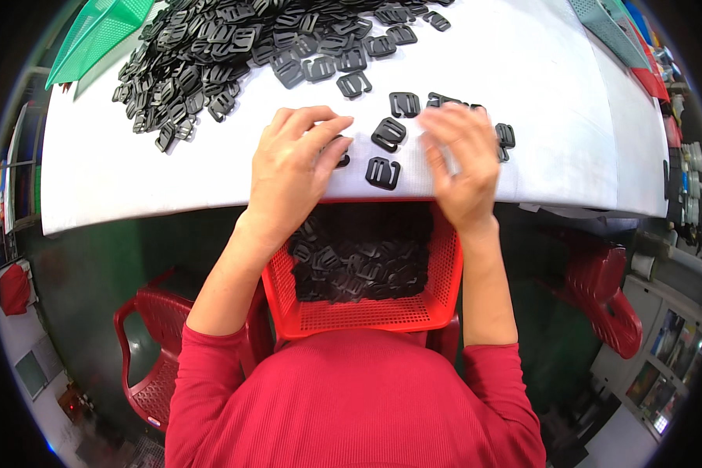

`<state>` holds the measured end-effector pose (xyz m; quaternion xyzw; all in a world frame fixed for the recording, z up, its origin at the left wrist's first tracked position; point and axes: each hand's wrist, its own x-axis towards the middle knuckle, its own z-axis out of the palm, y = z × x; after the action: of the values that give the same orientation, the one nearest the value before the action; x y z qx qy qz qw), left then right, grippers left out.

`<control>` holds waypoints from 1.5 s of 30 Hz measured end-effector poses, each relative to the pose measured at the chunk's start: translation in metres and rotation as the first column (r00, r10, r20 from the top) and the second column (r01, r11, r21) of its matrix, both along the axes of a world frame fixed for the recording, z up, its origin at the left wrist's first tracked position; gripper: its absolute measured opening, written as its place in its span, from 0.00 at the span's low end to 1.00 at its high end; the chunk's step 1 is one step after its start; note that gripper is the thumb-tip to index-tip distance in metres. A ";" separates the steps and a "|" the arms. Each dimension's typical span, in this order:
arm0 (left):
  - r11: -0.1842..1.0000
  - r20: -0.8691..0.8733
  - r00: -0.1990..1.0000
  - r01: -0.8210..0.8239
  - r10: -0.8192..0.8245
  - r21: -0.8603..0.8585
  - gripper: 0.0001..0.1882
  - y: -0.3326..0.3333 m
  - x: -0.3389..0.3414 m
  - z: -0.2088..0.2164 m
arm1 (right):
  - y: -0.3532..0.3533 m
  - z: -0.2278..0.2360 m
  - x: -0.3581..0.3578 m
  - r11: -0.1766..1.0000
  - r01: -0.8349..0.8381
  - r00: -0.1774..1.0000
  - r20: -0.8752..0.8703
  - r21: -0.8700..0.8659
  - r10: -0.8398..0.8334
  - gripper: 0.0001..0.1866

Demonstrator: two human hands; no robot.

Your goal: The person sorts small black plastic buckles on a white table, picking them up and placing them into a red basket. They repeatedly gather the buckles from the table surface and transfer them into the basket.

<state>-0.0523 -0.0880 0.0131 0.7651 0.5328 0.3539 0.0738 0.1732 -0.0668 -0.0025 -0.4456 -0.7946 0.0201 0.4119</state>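
Note:
My left hand [287,160] is over the white tabletop with fingers bent and the thumb apart from the index finger. A black plastic buckle [342,161] shows partly from under its thumb, apparently lying on the table. Slightly blurred, my right hand [466,160] hovers above more buckles, its thumb spread from the fingers. Between the hands lie several loose buckles, among them a tilted buckle [388,134], a nearer buckle [383,173] and a farther buckle [404,104]. Another buckle [505,136] sits just right of the right hand; others are partly hidden behind its fingers.
A large heap of black buckles [203,58] covers the table's far left. Below the table's near edge, a red basket [366,316] holds many buckles. Green baskets stand at the far left [97,39] and far right [612,31]. Dark red chairs flank me, left [160,343] and right [600,300].

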 end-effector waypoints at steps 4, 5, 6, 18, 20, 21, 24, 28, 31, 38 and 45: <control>0.992 0.015 0.992 0.124 -0.124 0.008 0.12 0.015 0.028 0.004 | 0.013 0.010 0.029 0.978 0.189 0.978 0.101 -0.091 -0.180 0.12; 0.989 0.001 0.990 0.143 -0.143 0.025 0.12 0.022 0.037 0.002 | 0.014 0.011 0.033 0.976 0.191 0.969 0.182 -0.105 -0.170 0.11; 0.986 -0.014 0.987 0.162 -0.162 0.041 0.12 0.029 0.046 -0.002 | 0.016 0.010 0.034 0.982 0.177 0.961 0.228 -0.073 -0.156 0.10; 0.970 -0.235 0.947 0.237 -0.218 0.056 0.14 0.066 0.082 -0.011 | 0.050 0.022 0.069 0.913 0.117 0.991 0.102 -0.391 -0.083 0.10; 0.967 -0.233 0.946 0.247 -0.226 0.068 0.14 0.076 0.080 -0.014 | 0.050 0.022 0.072 0.905 0.094 0.990 0.132 -0.414 -0.043 0.10; 0.976 -0.120 0.970 0.205 -0.212 -0.068 0.13 0.076 0.078 -0.012 | 0.050 0.022 0.070 0.921 0.086 0.987 0.161 -0.379 -0.026 0.10; 0.793 0.221 0.974 0.179 -0.057 -0.582 0.12 0.071 0.085 0.024 | 0.056 0.017 0.077 0.931 0.052 0.997 0.071 -0.360 -0.028 0.09; 0.982 -0.115 0.975 0.190 -0.189 -0.002 0.12 0.064 0.086 0.002 | 0.070 0.016 0.082 0.948 0.085 0.996 0.037 -0.306 -0.077 0.08; 0.941 -0.092 0.937 0.338 -0.336 0.002 0.13 0.052 0.099 0.001 | 0.060 0.019 0.085 0.941 0.101 0.995 0.052 -0.322 -0.089 0.10; 0.921 -0.344 0.856 0.381 -0.385 -0.084 0.12 0.046 0.101 0.000 | 0.025 0.016 0.127 0.913 0.108 0.994 0.052 -0.394 -0.095 0.13; 0.913 -0.267 0.873 0.385 -0.408 -0.136 0.12 0.024 0.087 0.009 | 0.012 0.020 0.118 0.928 0.126 0.992 0.038 -0.350 -0.120 0.16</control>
<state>0.0346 -0.0639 0.0219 0.8978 0.3833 0.1942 0.0961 0.2911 -0.0550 0.0173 -0.5610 -0.7519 0.1322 0.3201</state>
